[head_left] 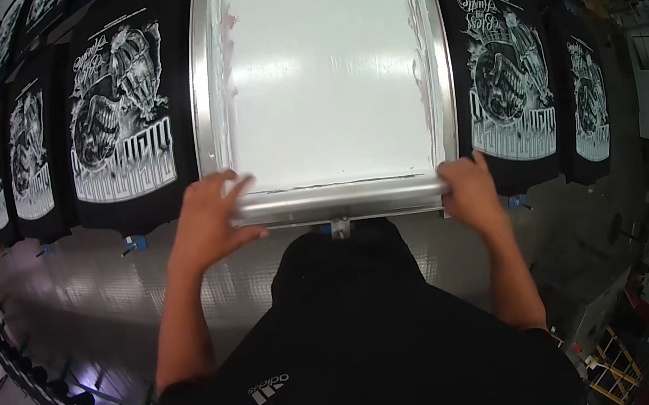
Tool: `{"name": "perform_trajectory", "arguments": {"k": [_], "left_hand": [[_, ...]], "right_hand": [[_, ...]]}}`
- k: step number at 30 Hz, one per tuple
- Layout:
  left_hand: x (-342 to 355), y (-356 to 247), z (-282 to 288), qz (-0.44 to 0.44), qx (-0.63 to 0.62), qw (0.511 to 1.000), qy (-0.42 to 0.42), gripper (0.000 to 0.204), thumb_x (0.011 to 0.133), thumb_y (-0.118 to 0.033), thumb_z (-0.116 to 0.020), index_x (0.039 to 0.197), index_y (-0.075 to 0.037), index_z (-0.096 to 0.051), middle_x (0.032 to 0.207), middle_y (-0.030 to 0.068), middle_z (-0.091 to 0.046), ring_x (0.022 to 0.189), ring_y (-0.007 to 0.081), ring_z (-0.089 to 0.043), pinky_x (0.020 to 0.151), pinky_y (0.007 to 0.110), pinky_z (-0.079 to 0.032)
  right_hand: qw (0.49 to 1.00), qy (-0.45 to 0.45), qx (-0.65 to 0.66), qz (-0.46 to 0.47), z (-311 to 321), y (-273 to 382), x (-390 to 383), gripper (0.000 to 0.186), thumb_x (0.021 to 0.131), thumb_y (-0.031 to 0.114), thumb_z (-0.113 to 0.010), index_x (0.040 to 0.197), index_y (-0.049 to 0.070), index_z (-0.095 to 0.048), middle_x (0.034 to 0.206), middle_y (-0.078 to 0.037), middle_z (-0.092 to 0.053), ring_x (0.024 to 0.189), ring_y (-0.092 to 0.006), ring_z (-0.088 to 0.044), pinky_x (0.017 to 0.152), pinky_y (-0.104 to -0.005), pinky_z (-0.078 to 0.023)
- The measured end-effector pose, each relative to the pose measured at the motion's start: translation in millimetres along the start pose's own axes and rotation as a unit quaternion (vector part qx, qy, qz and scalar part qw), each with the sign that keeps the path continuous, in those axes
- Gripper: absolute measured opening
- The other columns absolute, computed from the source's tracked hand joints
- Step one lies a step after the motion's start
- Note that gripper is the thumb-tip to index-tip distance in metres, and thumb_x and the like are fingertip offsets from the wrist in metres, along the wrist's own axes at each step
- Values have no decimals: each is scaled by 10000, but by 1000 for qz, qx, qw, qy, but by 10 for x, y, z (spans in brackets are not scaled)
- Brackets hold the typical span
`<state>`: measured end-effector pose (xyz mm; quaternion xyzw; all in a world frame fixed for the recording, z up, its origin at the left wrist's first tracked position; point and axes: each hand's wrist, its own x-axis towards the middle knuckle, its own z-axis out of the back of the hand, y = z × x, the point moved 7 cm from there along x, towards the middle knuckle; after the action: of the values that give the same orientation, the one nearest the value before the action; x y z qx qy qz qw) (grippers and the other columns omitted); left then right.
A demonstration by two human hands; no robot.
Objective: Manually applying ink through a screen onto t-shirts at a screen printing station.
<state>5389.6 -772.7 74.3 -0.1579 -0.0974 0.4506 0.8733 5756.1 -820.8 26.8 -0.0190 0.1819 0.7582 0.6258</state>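
A metal screen-printing frame (341,198) lies in front of me, its mesh (319,40) covered with white ink and ragged ink edges along both sides. At its near left corner is my left hand (211,217), thumb and fingers spread; whether it touches the metal is unclear. My right hand (470,191) is closed round the near right corner, its fingers curled over the bar. Under the middle of the near bar, a small clamp-like fitting (341,228) pokes out toward me.
Black shirts with white prints lie left (118,125) and right (505,78) of the frame, with several more curving away in rows. Blue-and-metal fittings (134,244) stick out below their near edges. A yellow ladder-like stand (616,366) is at the lower right, above grey floor (228,291).
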Motion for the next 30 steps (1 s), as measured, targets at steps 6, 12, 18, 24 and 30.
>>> {"name": "perform_trajectory", "arguments": {"k": [6,12,18,24,30], "left_hand": [[708,349,55,34,-47,996,60,205,713,-169,-761,843,-61,-646,783,101,-647,810,322,-626,717,439,-485],[1968,1254,185,81,-11,996,30,204,726,-162,-732,892,-65,-666,827,134,-671,834,348,-642,737,437,-505],[3210,1976,64,63,77,991,-87,305,760,-151,-658,1053,-66,-641,923,148,-683,897,355,-642,795,445,-507],[2705,1845,-589,83,159,979,-93,410,734,-53,-602,1142,-84,-617,1075,99,-609,1019,301,-581,836,430,-462],[1192,829,-230,46,62,995,-55,387,634,-88,-745,1003,-58,-632,868,92,-622,884,294,-596,780,415,-428]], "right_hand": [[993,47,104,-23,244,-169,418,317,670,9,-625,969,94,-684,861,-171,-659,878,-374,-625,772,-465,-504],[997,-45,30,49,996,-426,2060,230,705,116,-619,927,75,-662,799,-175,-658,806,-391,-628,738,-482,-503],[973,-187,-96,93,1130,-866,3585,211,746,110,-610,951,63,-631,861,-157,-673,873,-342,-637,829,-502,-468],[975,-143,-161,51,313,-730,3317,309,792,81,-612,1099,83,-573,1014,-112,-606,1015,-305,-599,972,-541,-396],[991,-86,9,102,494,-342,1634,345,636,3,-646,979,29,-616,915,-146,-635,922,-355,-595,863,-484,-433]]}}
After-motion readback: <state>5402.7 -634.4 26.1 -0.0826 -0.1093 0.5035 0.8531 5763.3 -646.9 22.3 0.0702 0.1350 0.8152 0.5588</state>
